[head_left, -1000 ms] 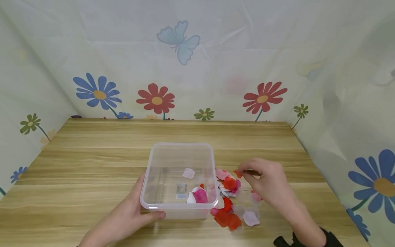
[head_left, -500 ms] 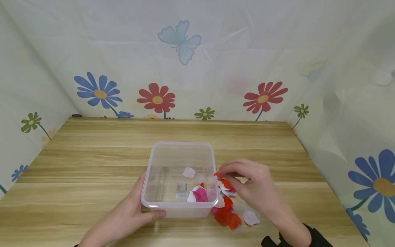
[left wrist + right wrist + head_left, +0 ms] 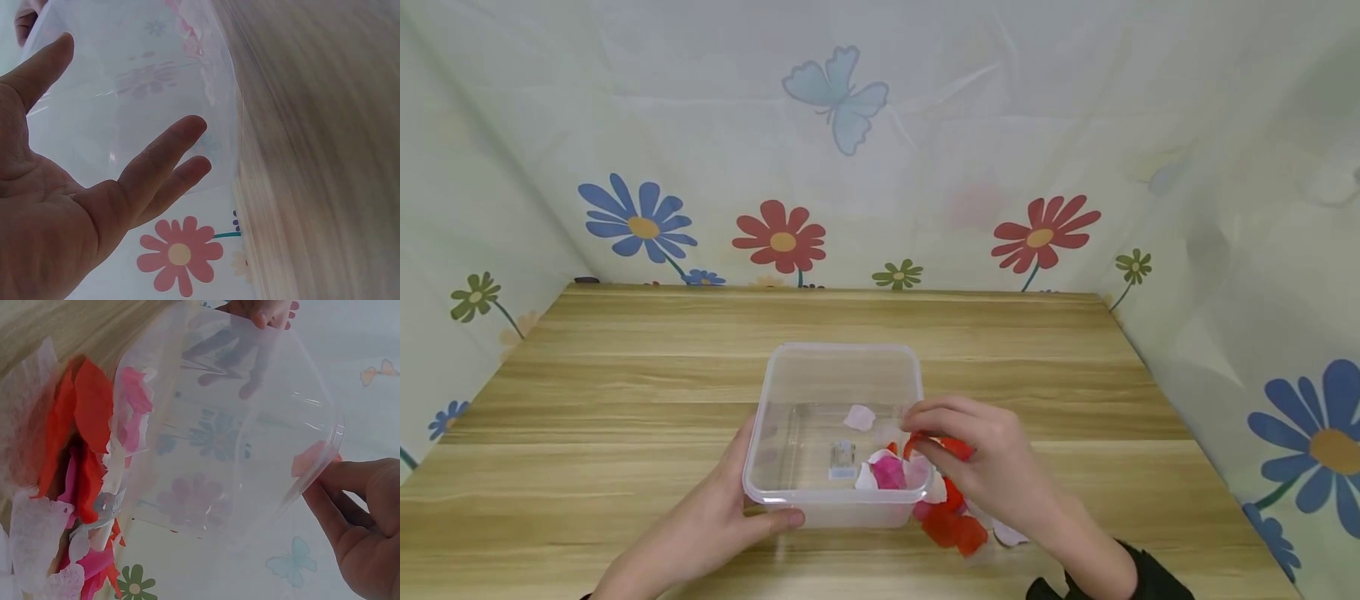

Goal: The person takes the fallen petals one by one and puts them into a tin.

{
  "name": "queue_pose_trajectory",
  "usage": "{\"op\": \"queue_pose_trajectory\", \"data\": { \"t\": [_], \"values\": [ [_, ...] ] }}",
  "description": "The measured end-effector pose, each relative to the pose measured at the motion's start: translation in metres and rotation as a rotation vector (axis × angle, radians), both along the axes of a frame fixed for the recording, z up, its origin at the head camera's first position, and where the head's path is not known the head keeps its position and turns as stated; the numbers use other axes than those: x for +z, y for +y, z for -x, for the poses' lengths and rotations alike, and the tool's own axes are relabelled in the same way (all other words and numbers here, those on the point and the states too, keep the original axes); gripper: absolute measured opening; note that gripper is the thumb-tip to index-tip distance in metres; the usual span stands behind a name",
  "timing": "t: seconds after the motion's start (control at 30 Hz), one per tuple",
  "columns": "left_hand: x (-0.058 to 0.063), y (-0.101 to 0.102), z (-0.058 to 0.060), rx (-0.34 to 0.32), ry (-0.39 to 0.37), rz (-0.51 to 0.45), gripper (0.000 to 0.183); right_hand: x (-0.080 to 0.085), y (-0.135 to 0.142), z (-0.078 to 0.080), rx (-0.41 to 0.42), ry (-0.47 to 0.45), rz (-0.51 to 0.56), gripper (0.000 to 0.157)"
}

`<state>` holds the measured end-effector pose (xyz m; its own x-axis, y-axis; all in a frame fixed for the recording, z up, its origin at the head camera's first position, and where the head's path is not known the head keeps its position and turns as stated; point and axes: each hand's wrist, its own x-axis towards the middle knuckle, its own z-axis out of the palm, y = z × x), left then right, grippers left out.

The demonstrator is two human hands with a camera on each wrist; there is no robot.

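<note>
While right grip pinches red petal, box just left of it, left grip lies spread against box. Likely loading step; next calls for release inside.

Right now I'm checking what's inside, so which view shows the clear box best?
The head view: it looks down into the open box, showing most of its rim and petals inside. The right wrist view shows it sideways; the left wrist view shows only part, behind the left hand.

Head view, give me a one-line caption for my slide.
Left hand against a clear box, right hand pinching a red petal at its rim.
</note>
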<state>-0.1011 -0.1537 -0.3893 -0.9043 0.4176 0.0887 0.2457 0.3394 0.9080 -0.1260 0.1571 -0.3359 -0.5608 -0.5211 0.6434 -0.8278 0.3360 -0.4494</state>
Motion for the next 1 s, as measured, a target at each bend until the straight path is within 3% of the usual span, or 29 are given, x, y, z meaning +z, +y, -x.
{"op": "queue_pose_trajectory", "data": {
  "t": [0.1, 0.23, 0.4, 0.53, 0.63, 0.8, 1.0],
  "values": [
    [0.0, 0.0, 0.0, 0.0, 0.003, -0.004, 0.112, 0.0, -0.001, 0.0, -0.009, -0.003, -0.011, 0.04],
    [0.001, 0.0, 0.0, -0.007, -0.003, -0.019, 0.112, 0.001, 0.001, 0.001, -0.014, -0.004, -0.016, 0.029],
    [0.0, -0.001, -0.001, -0.004, 0.004, -0.003, 0.113, 0.003, 0.006, 0.003, -0.059, 0.04, 0.003, 0.038],
    [-0.001, -0.001, -0.001, 0.005, 0.014, 0.019, 0.112, 0.004, 0.012, 0.005, -0.108, 0.047, -0.005, 0.023],
    [-0.001, -0.001, 0.0, 0.0, 0.011, 0.011, 0.111, 0.005, 0.017, 0.006, -0.136, 0.029, -0.029, 0.024],
    [-0.002, -0.001, 0.001, -0.008, -0.017, -0.016, 0.111, 0.004, 0.025, 0.006, -0.197, -0.07, -0.098, 0.042],
    [-0.001, 0.0, 0.0, -0.005, -0.025, -0.008, 0.111, -0.001, 0.032, 0.005, -0.234, -0.281, -0.279, 0.031]
  ]
}}
